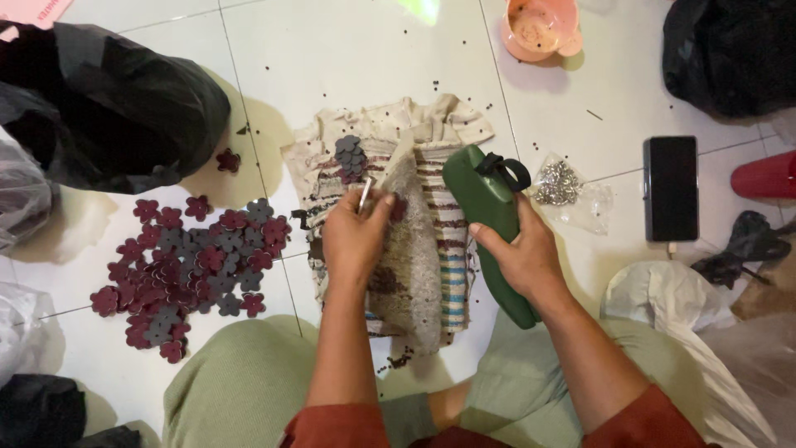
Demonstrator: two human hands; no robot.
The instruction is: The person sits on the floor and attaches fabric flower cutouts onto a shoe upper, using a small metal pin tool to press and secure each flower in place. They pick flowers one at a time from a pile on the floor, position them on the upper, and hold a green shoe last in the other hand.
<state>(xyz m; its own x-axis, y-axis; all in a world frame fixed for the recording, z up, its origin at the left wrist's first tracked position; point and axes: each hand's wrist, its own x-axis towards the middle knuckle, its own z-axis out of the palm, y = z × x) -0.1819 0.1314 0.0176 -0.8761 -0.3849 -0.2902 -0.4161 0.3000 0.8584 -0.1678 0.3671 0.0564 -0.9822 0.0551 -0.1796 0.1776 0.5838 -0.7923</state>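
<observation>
Right of my green bottle-shaped tool (485, 224) lies a small clear plastic packet (570, 192) of silvery bits. Further right of it, a black phone (671, 188) rests with its dark screen facing up.

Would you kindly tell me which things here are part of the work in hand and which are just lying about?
In use:
left hand holding a metal punch
right hand gripping the green block
striped cloth underneath
flower-shaped cutouts piled on the floor

Lying about:
phone
pink bowl
black bags
bag of small metal parts
</observation>
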